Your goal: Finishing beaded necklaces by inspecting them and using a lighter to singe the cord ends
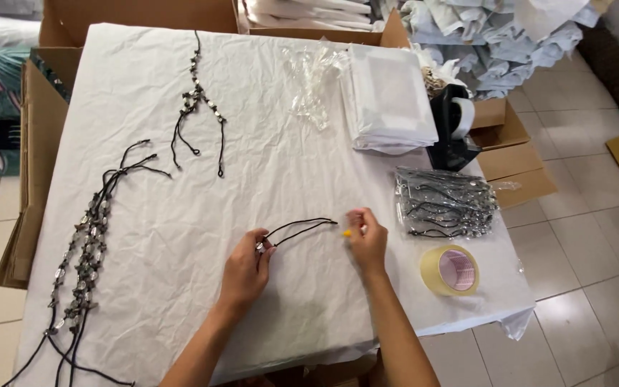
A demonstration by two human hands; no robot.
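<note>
My left hand [246, 269] pinches the beaded end of a short black cord [299, 228] that lies looped on the white paper-covered table [180, 215]. My right hand [367, 240] holds a small yellow object [348, 232] just past the cord's free ends, fingers closed around it. The cord runs between the two hands, and its beads are mostly hidden under my left fingers.
A pile of finished beaded cords [84, 251] lies at the left, another beaded cord [198, 100] at the back. Clear bags [313, 79], a white stack [388, 97], a black tape dispenser [453, 129], bagged cords [445, 203] and a tape roll [451, 269] sit to the right. Cardboard boxes surround the table.
</note>
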